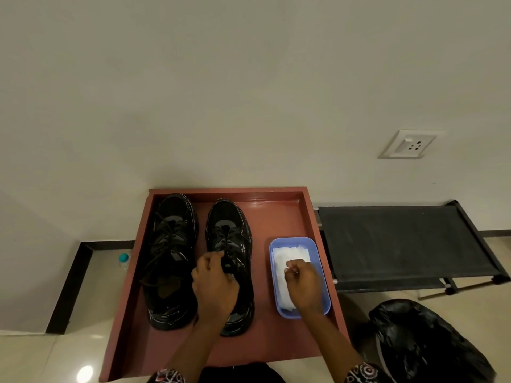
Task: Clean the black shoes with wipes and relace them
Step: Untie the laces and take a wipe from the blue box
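1. Two black shoes sit side by side in a red tray (309, 217).
2. The left shoe (171, 258) has its laces in, loose and untied.
3. The left hand (214, 283) rests on the right shoe (229, 230) and pinches it near the laces.
4. The right hand (302, 283) is curled over a blue tub (326, 297) and pinches a white wipe (287, 254) inside it.
5. A black bag (425, 341) lies on the floor to the right.

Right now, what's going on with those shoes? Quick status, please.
Left hand gripping the right shoe at its laces. Right hand pinching a wipe in the blue tub. Left shoe untouched. Nothing in the way.
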